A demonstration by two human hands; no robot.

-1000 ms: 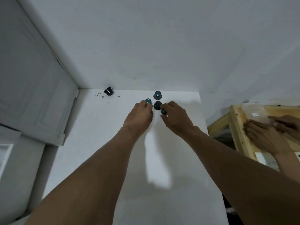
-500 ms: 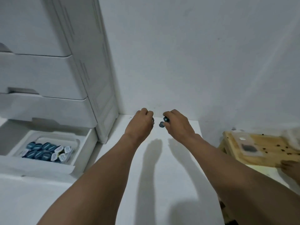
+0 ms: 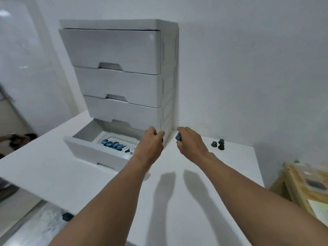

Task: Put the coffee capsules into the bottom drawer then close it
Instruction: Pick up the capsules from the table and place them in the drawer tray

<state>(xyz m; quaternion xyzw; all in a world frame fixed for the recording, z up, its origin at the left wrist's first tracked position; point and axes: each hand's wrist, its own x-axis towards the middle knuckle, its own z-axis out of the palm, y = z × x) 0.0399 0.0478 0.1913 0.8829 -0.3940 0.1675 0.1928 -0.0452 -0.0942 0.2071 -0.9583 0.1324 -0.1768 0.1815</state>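
Both hands are hovering over the desk point(image 3: 53, 167): the left hand point(image 3: 150, 148) is curled shut, its contents hidden, and the right hand point(image 3: 190, 145) is pinching a blue capsule point(image 3: 178, 136). The open bottom drawer point(image 3: 92, 150), already holding capsules, is lying at ten o'clock, nearer the left hand. Three spare capsules point(image 3: 218, 144) are sitting at two o'clock.

We count four drawers point(image 3: 113, 50) in one cabinet, three loose capsules point(image 3: 218, 144) on the table, and two hands point(image 3: 150, 146).

white walls point(image 3: 248, 68), wooden side table point(image 3: 291, 183).
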